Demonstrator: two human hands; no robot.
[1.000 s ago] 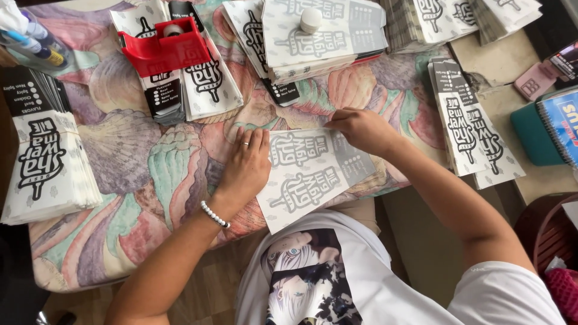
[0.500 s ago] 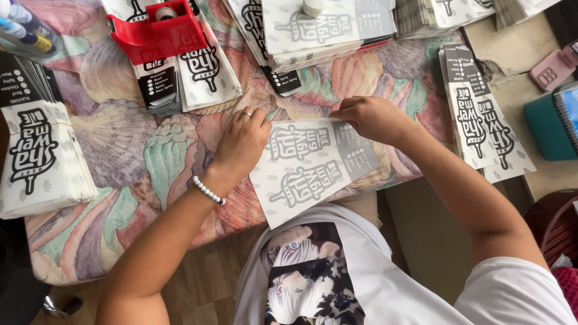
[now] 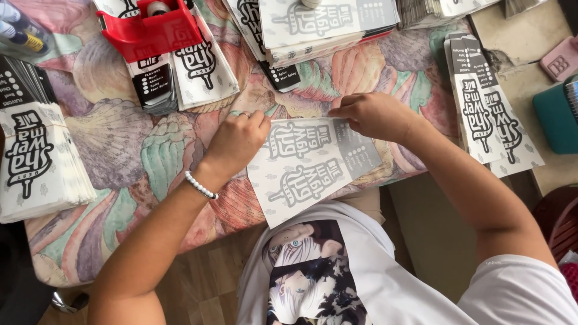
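Note:
A flat white and grey printed paper sleeve (image 3: pixel 307 168) lies on the shell-patterned tablecloth (image 3: pixel 120 150) at the table's near edge, its lower corner hanging over my lap. My left hand (image 3: pixel 238 141), with a white bead bracelet on the wrist, pinches the sleeve's top left edge. My right hand (image 3: pixel 370 114) presses down on the top right edge, fingers curled onto the paper. Both hands hold the same sleeve at its far edge.
Stacks of the same printed sleeves lie around: at the left (image 3: pixel 39 159), at the back middle (image 3: pixel 328 24), at the right (image 3: pixel 490 108). A red plastic tape holder (image 3: pixel 150 30) sits on a stack at the back left. A teal box (image 3: pixel 557 114) stands at the right edge.
Both hands and the sleeve sit a little higher in the view. My left hand has slid from the sleeve's left side up to its top left edge.

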